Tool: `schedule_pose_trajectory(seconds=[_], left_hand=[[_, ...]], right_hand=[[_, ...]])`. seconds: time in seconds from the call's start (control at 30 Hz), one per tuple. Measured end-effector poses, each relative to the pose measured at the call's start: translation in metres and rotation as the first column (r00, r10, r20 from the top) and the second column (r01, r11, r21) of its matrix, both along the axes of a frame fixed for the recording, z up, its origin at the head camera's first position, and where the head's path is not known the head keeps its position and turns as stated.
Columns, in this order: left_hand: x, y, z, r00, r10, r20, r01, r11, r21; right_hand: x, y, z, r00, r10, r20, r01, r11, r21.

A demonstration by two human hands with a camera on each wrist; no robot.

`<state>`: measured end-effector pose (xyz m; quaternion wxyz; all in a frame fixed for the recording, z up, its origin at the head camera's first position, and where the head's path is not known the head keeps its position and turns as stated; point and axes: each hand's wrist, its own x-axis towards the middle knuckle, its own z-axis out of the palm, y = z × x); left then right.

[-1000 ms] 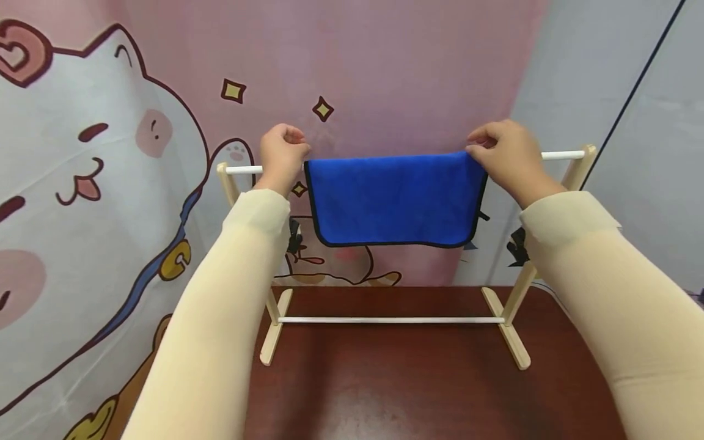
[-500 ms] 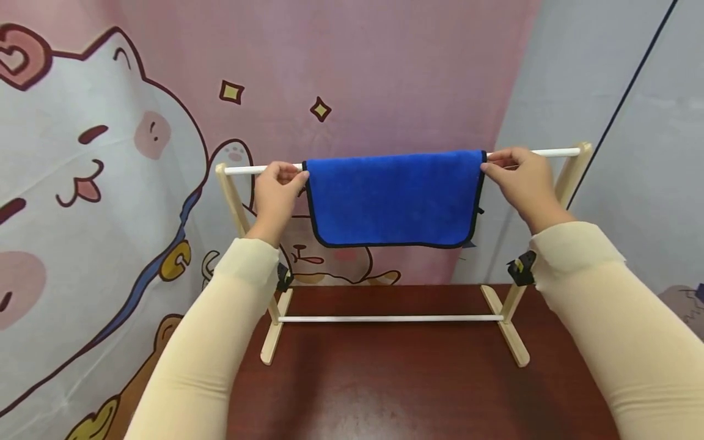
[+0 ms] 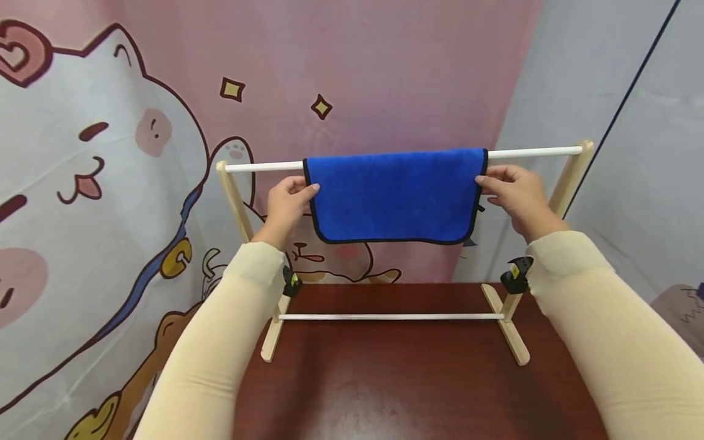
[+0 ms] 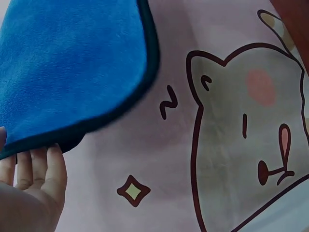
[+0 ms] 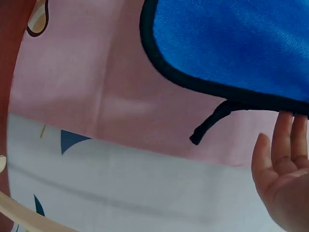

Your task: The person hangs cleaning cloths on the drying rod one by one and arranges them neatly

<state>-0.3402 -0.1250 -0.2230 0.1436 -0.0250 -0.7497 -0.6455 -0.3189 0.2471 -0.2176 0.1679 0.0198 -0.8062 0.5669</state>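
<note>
A blue towel (image 3: 396, 195) with black edging hangs folded over the white top rod (image 3: 533, 153) of a wooden rack. At its left side edge, just below the rod, my left hand (image 3: 285, 208) pinches the border, thumb in front. In the left wrist view, the fingers of that hand (image 4: 36, 193) pass behind the towel (image 4: 72, 63). On the opposite edge my right hand (image 3: 522, 195) pinches the towel, its thumb on the front. A small black loop (image 5: 210, 121) sticks out from the border near the right hand (image 5: 289, 179) in the right wrist view.
The rack's wooden feet (image 3: 511, 339) and lower white rod (image 3: 390, 317) stand on a reddish-brown table (image 3: 396, 379). Behind the rack hangs a pink and white cartoon backdrop (image 3: 412, 73). Black wrist cameras (image 3: 516, 276) sit at both cuffs.
Both hands have come down from above the rod to the towel's side edges below it. The towel stays draped over the rod, nearly unmoved.
</note>
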Motion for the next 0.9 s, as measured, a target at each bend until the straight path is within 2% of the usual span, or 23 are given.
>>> schedule_pose_trajectory(seconds=[0.2,0.4,0.57,0.67,0.9], left_hand=[[0.0,0.0,-0.001,0.999,-0.006,-0.035,0.006,1.0,0.021],[-0.003,0.001,0.008,0.999,0.033,-0.031,-0.032,0.999,0.041],[-0.005,0.006,0.011,0.999,0.045,-0.031,-0.042,0.996,0.076],[-0.005,0.009,0.009,0.999,0.043,-0.015,-0.041,0.995,0.094],[-0.008,0.01,0.003,0.999,0.047,-0.003,-0.046,0.995,0.092]], right_hand=[[0.001,0.002,0.0,0.999,0.032,-0.028,-0.034,0.996,-0.077],[0.0,0.0,0.014,0.998,-0.017,-0.057,0.013,0.997,-0.072],[-0.003,-0.002,0.023,0.996,-0.058,-0.068,0.048,0.989,-0.142],[-0.004,-0.003,0.023,0.995,-0.076,-0.064,0.065,0.985,-0.16],[-0.005,-0.003,0.013,0.994,-0.107,-0.031,0.103,0.99,-0.099]])
